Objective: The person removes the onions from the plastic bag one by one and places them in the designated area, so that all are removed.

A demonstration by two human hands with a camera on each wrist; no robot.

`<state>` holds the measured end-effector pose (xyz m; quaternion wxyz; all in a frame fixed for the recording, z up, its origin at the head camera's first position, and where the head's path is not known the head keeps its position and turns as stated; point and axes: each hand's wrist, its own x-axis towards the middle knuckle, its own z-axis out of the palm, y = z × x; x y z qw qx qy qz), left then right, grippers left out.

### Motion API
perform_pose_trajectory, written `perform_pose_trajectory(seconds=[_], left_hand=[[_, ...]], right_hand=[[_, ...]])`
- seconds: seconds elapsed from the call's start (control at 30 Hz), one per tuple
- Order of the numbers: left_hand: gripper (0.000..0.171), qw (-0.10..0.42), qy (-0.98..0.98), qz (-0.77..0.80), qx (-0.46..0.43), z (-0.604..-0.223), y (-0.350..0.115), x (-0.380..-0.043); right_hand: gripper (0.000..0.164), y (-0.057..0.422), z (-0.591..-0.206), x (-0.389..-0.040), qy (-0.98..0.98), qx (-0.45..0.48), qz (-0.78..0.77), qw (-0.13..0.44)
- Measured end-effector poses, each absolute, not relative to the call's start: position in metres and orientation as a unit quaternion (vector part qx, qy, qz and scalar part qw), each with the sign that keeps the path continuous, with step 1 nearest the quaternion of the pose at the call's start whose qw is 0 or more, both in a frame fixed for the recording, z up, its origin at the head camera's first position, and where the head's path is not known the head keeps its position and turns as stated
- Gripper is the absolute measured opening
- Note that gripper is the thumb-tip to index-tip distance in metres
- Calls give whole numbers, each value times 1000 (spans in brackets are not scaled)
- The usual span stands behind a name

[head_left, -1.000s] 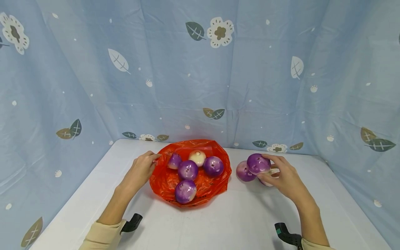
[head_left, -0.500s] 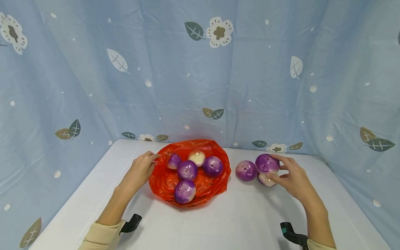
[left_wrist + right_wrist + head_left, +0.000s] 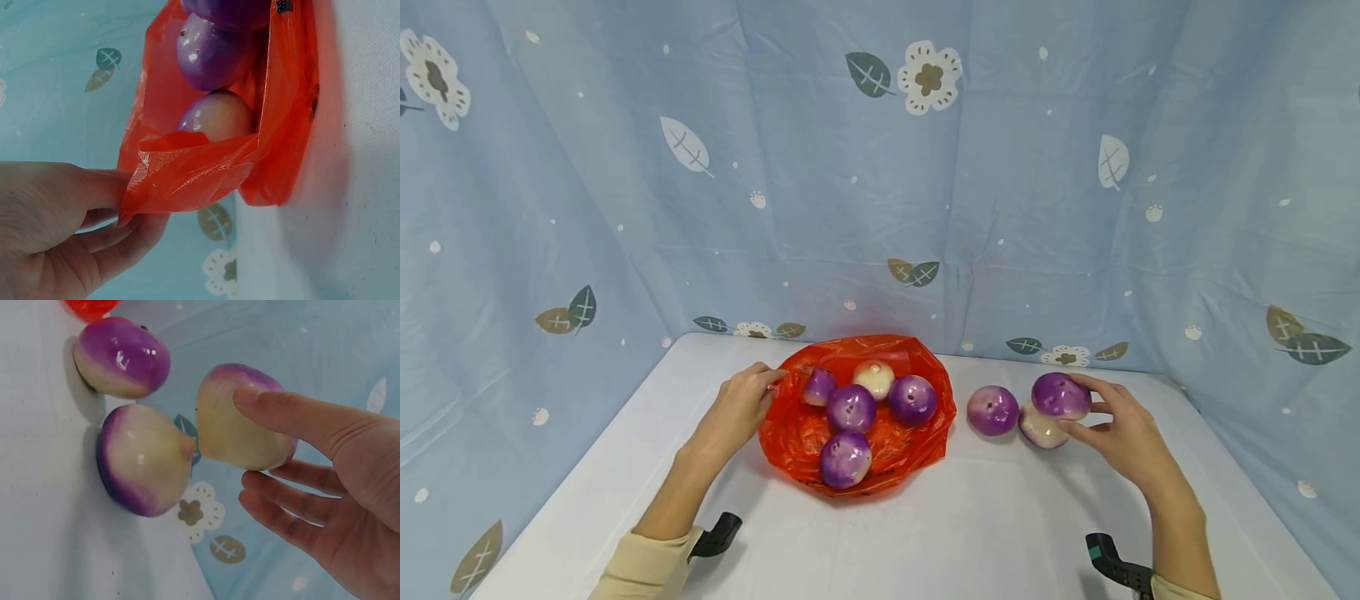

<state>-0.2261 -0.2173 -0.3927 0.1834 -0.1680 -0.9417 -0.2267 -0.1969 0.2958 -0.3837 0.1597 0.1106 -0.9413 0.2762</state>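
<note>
My right hand (image 3: 1123, 429) grips a purple-and-cream turnip (image 3: 1061, 396) between thumb and fingers, held up above the table. In the right wrist view the thumb lies across the pale side of this turnip (image 3: 240, 422). Just below it a turnip with its pale side up (image 3: 1042, 427) rests on the table, and a mostly purple turnip (image 3: 992, 410) sits to its left. My left hand (image 3: 741, 408) pinches the left rim of an open red plastic bag (image 3: 775, 442). Several turnips lie inside, one pale side up (image 3: 873, 380). The left wrist view shows the bag's edge (image 3: 181, 178) between thumb and fingers.
A white table (image 3: 925, 542) carries everything. Behind and at both sides hangs a blue curtain (image 3: 820, 208) with leaf and flower prints, meeting the table's back edge. Black camera mounts (image 3: 717, 536) are strapped to both wrists and stick out over the table.
My right hand has moved to the right with its turnip, away from the bag, uncovering more of the two turnips on the table. My left hand stays at the bag's rim.
</note>
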Motion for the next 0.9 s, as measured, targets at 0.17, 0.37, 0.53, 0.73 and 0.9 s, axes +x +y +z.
perform_pose_trajectory(seconds=[0.17,0.37,0.53,0.73,0.9], left_hand=[[28,182,-943,-224,-165,-393,-217,-226],[28,183,-944,-220,-165,-393,-217,-226],[28,184,-944,-219,-164,-392,-216,-226],[28,185,-943,-221,-166,-392,-216,-225],[29,188,-943,-219,-166,-392,-216,-225]], right_hand=[[73,303,-385,-195,-940,107,278,165],[73,310,-387,-195,-941,106,275,168],[72,313,-389,-196,-943,97,275,162],[72,318,-391,-196,-945,82,276,158],[72,323,-394,-196,-946,70,275,157]])
